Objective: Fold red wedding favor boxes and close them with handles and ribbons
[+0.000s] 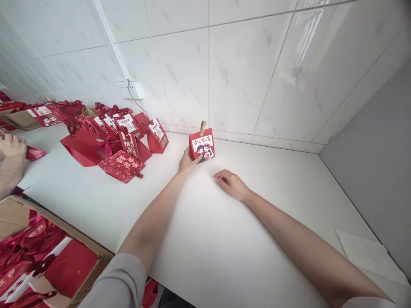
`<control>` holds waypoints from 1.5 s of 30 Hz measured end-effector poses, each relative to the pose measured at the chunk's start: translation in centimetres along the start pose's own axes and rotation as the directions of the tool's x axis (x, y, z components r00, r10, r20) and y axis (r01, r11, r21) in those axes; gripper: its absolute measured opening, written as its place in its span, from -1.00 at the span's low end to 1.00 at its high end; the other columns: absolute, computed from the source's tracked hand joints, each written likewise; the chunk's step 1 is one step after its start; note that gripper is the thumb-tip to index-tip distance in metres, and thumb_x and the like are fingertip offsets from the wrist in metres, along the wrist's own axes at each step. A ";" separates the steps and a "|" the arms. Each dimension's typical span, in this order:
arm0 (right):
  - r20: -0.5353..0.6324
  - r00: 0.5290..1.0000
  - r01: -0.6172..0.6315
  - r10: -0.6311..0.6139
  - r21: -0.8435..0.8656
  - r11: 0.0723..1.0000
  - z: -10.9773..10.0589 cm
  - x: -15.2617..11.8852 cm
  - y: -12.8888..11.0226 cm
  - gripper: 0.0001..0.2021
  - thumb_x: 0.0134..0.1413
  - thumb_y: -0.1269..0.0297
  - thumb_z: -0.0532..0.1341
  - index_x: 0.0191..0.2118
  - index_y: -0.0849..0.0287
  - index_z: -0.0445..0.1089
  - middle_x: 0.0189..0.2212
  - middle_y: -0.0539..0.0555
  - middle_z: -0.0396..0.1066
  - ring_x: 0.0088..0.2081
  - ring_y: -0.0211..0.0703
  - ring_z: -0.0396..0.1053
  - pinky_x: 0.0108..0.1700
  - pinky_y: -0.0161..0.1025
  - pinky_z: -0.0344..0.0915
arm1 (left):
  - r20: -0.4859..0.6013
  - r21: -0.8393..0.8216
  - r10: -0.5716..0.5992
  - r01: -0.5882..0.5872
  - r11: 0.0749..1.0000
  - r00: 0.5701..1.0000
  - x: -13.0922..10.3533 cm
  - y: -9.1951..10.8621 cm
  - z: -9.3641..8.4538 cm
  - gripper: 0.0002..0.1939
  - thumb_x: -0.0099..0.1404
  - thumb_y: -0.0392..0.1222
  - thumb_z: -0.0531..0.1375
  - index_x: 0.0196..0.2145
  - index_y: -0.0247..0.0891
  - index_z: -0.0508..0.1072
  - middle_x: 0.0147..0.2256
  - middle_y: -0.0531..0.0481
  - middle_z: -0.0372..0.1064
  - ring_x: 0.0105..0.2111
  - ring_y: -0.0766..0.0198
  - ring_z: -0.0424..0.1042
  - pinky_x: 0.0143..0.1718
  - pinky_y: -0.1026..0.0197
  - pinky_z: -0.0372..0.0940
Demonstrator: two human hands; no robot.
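A small red gift box with a cartoon couple on its white front and a beige loop handle on top stands upright on the white table, near the wall. My left hand grips its lower left side, thumb across the front and the other fingers hidden behind. Just right of the box, apart from it, my right hand rests low over the table. Its fingers are curled in toward the thumb, and nothing shows in them.
Several red gift boxes and bags crowd the table to the left, along the tiled wall. Another person's hand is at the far left edge. An open carton of red packages stands lower left. A wall socket has a cable.
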State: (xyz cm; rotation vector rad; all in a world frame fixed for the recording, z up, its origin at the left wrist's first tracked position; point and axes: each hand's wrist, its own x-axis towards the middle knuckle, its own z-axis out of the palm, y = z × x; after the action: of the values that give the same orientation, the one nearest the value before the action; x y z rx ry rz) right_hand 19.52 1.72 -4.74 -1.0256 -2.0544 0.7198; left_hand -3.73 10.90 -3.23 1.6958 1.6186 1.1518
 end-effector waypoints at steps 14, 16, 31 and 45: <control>0.006 1.000 0.012 -0.012 -0.025 1.000 -0.1 0.1 0.2 -0.82 0.28 0.25 0.09 -0.17 0.10 0.44 -0.21 0.11 0.44 -0.33 -0.15 0.37 -0.22 -0.15 0.33 | -0.095 0.308 0.170 -0.133 0.942 0.981 -0.8 1.3 0.9 -0.38 0.13 0.27 0.29 -0.05 -0.22 0.31 -0.04 -0.24 0.35 -0.06 0.01 0.44 -0.10 0.04 0.34; 0.015 1.000 0.016 -0.016 -0.027 0.999 -0.2 0.1 0.3 -0.82 0.28 0.27 0.09 -0.17 0.11 0.44 -0.21 0.11 0.43 -0.32 -0.15 0.37 -0.22 -0.16 0.33 | -0.207 0.256 0.234 -0.178 0.950 0.950 0.4 0.8 -0.4 -0.46 0.32 0.19 0.15 0.06 -0.25 0.25 0.08 -0.27 0.28 0.10 0.07 0.34 0.09 0.06 0.27; 0.005 0.999 0.053 -0.053 -0.036 0.998 0.0 0.6 0.8 -0.83 0.28 0.32 0.11 -0.16 0.13 0.46 -0.20 0.10 0.43 -0.33 -0.21 0.40 -0.26 -0.22 0.34 | -0.625 -0.113 -0.174 0.133 0.985 0.761 7.4 -5.4 -10.3 -0.12 0.03 -0.09 0.45 0.14 -0.53 0.12 0.20 -0.52 0.12 0.30 -0.31 0.05 0.33 -0.32 -0.08; -0.130 0.990 -0.033 0.048 0.117 0.993 -0.3 0.6 0.4 -0.68 0.35 0.03 0.01 -0.11 0.09 0.39 -0.15 0.12 0.46 -0.18 -0.08 0.43 -0.06 -0.09 0.34 | -0.319 -0.739 -0.123 -0.165 0.653 0.940 0.1 2.1 -2.4 -0.31 0.30 0.33 -0.14 0.10 -0.21 0.33 0.02 -0.20 0.44 0.00 0.00 0.49 -0.19 0.02 0.49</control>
State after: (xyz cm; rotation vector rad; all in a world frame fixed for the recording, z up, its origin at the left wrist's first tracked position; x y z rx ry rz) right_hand 19.71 2.50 -4.67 -1.0245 -1.8614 0.7612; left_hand -4.66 10.26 -0.22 0.9774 1.0048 1.8856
